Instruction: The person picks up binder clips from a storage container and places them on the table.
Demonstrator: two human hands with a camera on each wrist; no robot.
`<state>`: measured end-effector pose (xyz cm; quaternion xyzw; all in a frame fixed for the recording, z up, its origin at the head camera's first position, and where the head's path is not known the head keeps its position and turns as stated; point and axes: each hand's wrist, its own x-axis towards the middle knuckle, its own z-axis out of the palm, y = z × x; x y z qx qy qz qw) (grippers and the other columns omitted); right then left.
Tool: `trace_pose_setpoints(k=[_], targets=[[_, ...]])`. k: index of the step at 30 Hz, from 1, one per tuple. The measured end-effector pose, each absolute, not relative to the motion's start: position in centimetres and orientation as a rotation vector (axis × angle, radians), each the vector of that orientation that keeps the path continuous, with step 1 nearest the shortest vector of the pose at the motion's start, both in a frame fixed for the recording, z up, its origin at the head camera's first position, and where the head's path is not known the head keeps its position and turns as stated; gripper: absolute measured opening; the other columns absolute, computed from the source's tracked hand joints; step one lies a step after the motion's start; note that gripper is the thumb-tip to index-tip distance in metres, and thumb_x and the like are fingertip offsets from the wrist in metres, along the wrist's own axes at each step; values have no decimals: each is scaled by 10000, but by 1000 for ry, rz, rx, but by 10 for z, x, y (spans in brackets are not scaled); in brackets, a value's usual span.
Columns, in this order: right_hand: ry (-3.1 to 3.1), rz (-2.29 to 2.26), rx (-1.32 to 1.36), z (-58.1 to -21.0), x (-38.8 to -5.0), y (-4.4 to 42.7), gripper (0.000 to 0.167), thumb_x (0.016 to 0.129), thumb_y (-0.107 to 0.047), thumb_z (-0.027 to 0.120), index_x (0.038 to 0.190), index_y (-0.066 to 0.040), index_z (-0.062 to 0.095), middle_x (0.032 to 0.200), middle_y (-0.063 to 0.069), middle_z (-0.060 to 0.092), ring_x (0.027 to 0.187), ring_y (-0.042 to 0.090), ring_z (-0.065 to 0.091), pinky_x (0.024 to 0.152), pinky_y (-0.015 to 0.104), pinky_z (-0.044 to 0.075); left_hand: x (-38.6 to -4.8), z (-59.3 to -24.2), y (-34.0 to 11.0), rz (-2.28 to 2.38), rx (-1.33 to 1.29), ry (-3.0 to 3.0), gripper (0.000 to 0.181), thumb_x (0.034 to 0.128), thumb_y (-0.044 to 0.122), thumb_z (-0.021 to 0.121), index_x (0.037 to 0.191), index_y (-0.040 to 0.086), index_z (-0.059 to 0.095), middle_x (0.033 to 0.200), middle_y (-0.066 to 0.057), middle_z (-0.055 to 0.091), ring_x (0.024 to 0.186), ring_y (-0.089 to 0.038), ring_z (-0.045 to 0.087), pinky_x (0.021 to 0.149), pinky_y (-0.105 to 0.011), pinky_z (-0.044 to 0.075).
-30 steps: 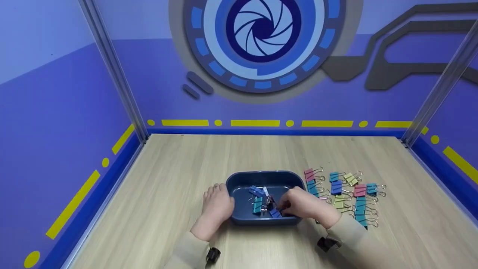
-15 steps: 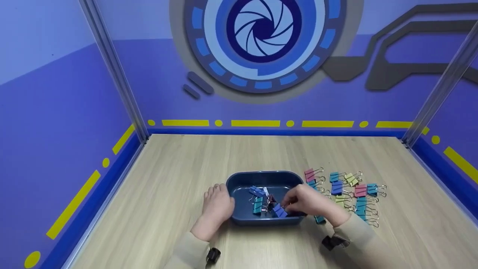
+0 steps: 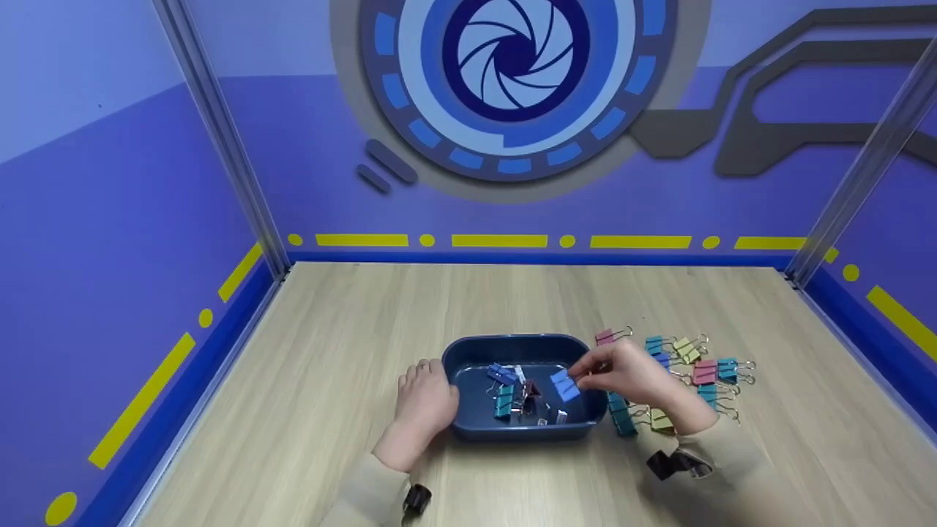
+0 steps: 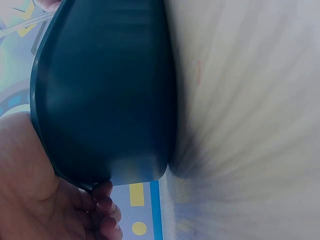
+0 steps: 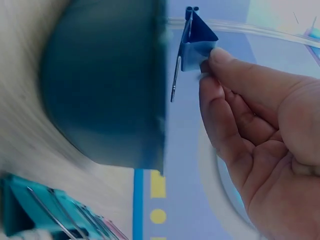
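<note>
A dark blue rectangular bin (image 3: 521, 433) stands on the table. My left hand (image 3: 426, 399) holds its left rim; in the left wrist view its fingers (image 4: 107, 207) curl at the bin's corner. Above the bin's right side, my right hand (image 3: 631, 377) pinches a blue binder clip (image 3: 565, 385) between thumb and fingertips; the right wrist view shows the same binder clip (image 5: 196, 45) just beyond the rim. Still inside the bin lie a blue binder clip (image 3: 501, 374), a teal binder clip (image 3: 504, 402), a dark red binder clip (image 3: 532, 390) and small silvery pieces.
Right of the bin, binder clips lie in rough columns: a teal clip (image 3: 622, 415), a yellow clip (image 3: 688, 349), a pink clip (image 3: 705, 372) and several others, partly hidden by the right hand. Printed panels wall in the wooden table (image 3: 351, 315) behind and at both sides.
My right hand has lifted the blue binder clip from the bin's floor and moved up and to the right with it. The left hand keeps its place.
</note>
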<state>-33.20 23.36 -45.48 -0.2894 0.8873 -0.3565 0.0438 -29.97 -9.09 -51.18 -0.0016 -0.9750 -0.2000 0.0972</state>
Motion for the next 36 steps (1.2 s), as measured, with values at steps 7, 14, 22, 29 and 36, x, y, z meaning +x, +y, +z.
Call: trace_pose_setpoints(k=[7, 14, 22, 29, 36], targets=[[2747, -1189, -832, -447, -334, 251, 135, 875, -71, 772, 1008, -65, 798, 988, 106, 785, 779, 6, 659, 701, 195, 561, -300, -513, -91, -605, -5, -2901, 367, 934, 201, 622, 1174, -75, 594, 1111, -215, 630, 1037, -362, 564, 896, -495, 424], [2833, -1188, -717, -443, -315, 279, 154, 888, -158, 783, 1028, -96, 796, 977, 79, 776, 804, 49, 674, 705, 206, 567, -301, -512, -91, -606, 3, -2907, 363, 932, 209, 622, 1172, -62, 594, 1127, -214, 630, 1058, -362, 566, 917, -503, 424], [2803, -1164, -623, -463, -289, 307, 136, 867, -153, 796, 994, -105, 798, 942, 58, 779, 765, 6, 667, 670, 222, 570, -300, -511, -91, -612, 1, -2909, 383, 934, 213, 638, 1187, -69, 591, 1127, -210, 630, 1060, -357, 567, 919, -504, 426], [2758, -1079, -630, -491, -273, 314, 95, 835, -114, 792, 929, -111, 803, 866, -7, 766, 737, -53, 596, 663, 201, 523, -300, -512, -91, -609, -1, -2893, 335, 926, 194, 632, 1139, -63, 597, 1081, -204, 629, 1027, -359, 567, 891, -497, 423], [2723, -1049, -643, -509, -269, 312, 82, 819, -76, 788, 894, -107, 794, 824, -20, 745, 732, -59, 570, 666, 194, 506, -300, -512, -92, -614, -10, -2884, 328, 924, 192, 628, 1133, -59, 598, 1067, -198, 629, 1018, -360, 570, 873, -490, 423]])
